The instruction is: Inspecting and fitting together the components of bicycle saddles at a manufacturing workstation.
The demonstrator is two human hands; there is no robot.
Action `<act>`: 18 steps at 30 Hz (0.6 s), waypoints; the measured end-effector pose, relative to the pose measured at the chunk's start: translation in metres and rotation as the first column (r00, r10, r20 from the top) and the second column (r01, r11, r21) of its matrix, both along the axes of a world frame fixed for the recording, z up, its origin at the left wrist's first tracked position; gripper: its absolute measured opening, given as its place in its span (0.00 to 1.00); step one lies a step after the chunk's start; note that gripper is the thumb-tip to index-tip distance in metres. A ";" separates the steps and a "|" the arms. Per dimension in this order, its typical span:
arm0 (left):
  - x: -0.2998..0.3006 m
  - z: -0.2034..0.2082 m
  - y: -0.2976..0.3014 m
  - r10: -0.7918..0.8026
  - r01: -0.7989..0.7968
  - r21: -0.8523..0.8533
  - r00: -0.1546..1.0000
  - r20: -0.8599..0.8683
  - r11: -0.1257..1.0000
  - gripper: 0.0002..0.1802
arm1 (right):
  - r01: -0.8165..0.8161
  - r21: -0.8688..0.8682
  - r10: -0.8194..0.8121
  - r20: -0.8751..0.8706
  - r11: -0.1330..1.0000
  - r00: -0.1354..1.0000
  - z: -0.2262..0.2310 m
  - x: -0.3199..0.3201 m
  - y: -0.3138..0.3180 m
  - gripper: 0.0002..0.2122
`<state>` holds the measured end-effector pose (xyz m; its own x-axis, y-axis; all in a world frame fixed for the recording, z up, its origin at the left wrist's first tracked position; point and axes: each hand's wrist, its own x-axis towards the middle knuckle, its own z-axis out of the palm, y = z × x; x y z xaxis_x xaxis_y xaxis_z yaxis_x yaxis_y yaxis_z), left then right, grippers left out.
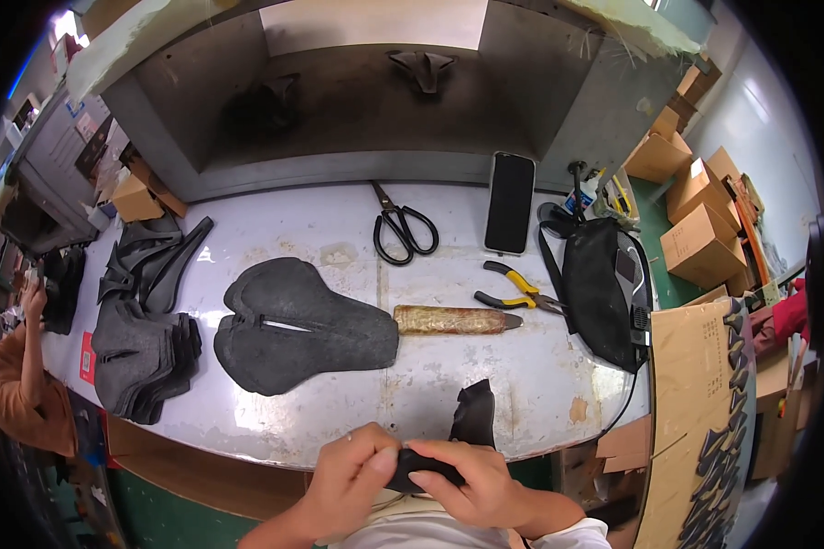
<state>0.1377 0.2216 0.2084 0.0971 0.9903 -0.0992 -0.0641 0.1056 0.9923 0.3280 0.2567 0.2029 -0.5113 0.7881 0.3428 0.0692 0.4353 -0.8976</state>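
At the table's front edge, my left hand (pixel 350 478) pinches one end of a black rounded piece (pixel 423 470), mostly hidden by fingers. Closed on the same piece from the other side is my right hand (pixel 478 483), its thumb pressed on top. Just beyond the right hand rises a black curved strip with a notched end (pixel 474 414); whether it joins the held piece, I cannot tell. A dark grey saddle-shaped sheet with a slit (pixel 339 334) lies flat ahead. Touching its narrow tip is a tape-wrapped handle tool (pixel 453 320) with a dark point.
Scissors (pixel 397 231), a phone (pixel 509 203), yellow-black pliers (pixel 522 289) and a black pouch (pixel 602 288) lie to the right. Stacked grey saddle-shaped pads (pixel 142 361) and black shells (pixel 151 265) are left. A metal booth (pixel 339 169) stands behind. Another person (pixel 23 384) is far left.
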 end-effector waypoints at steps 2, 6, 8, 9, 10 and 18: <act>0.004 0.004 0.009 0.091 0.051 0.376 0.932 -0.350 0.925 0.06 | 0.015 -0.037 -0.015 -0.002 0.999 1.000 -0.003 0.002 -0.005 0.18; 0.000 0.001 0.004 0.035 0.123 0.357 0.913 -0.406 0.926 0.09 | -0.121 -0.563 0.163 0.024 0.817 0.986 0.005 0.011 -0.005 0.24; 0.011 -0.011 -0.008 0.040 -0.038 0.235 0.999 -0.005 0.971 0.13 | -0.387 -0.801 0.054 -0.409 0.457 0.911 0.017 0.003 -0.001 0.28; 0.016 -0.014 -0.008 0.043 -0.040 0.237 0.999 -0.006 0.971 0.13 | -0.479 -0.819 -0.022 -0.511 0.316 0.859 0.018 -0.001 0.000 0.28; 0.021 -0.016 -0.007 0.098 -0.109 0.299 0.994 0.054 0.948 0.14 | -0.477 -0.819 -0.023 -0.510 0.319 0.860 0.018 -0.002 -0.002 0.28; 0.004 -0.004 -0.005 -0.025 0.023 0.075 1.000 0.016 0.997 0.17 | -0.214 -0.745 -0.101 -0.353 0.632 0.930 0.014 -0.003 -0.005 0.28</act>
